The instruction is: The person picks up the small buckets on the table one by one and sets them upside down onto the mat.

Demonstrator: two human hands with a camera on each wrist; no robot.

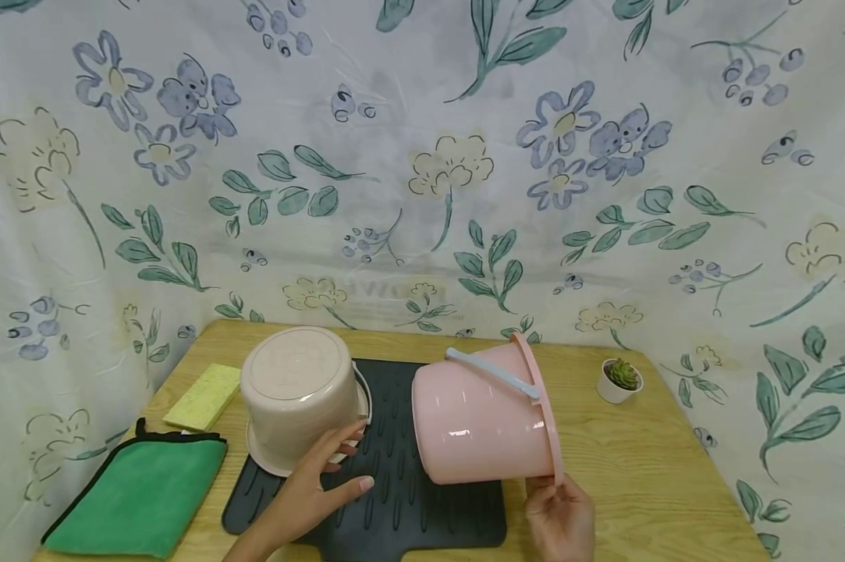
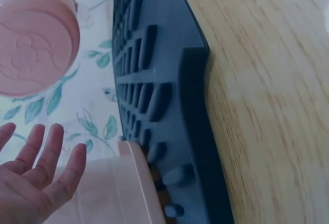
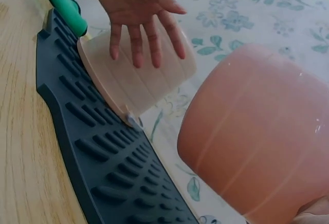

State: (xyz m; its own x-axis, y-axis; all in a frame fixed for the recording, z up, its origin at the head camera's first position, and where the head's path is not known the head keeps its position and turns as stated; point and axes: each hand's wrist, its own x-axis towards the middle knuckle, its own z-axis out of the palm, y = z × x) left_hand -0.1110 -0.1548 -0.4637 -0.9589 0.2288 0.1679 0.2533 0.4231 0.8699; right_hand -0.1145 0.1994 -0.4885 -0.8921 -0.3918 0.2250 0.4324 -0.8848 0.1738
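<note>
A pink bucket (image 1: 481, 421) with a pale blue handle (image 1: 492, 373) is tipped on its side above the right part of a dark ribbed drying mat (image 1: 394, 507). My right hand (image 1: 562, 519) grips its rim from below; some fingers are hidden behind the rim. On the mat's left part a cream bucket (image 1: 297, 398) stands upside down, its base facing up. Close in front of it is my left hand (image 1: 313, 488), fingers spread and holding nothing. The right wrist view shows that left hand (image 3: 136, 16) with its palm towards the camera.
A folded green cloth (image 1: 137, 492) with black edging lies at the left, in front of a yellow sponge (image 1: 203, 396). A small potted succulent (image 1: 620, 381) stands at the right back of the wooden table (image 1: 647, 484). Behind hangs a floral curtain (image 1: 422, 195).
</note>
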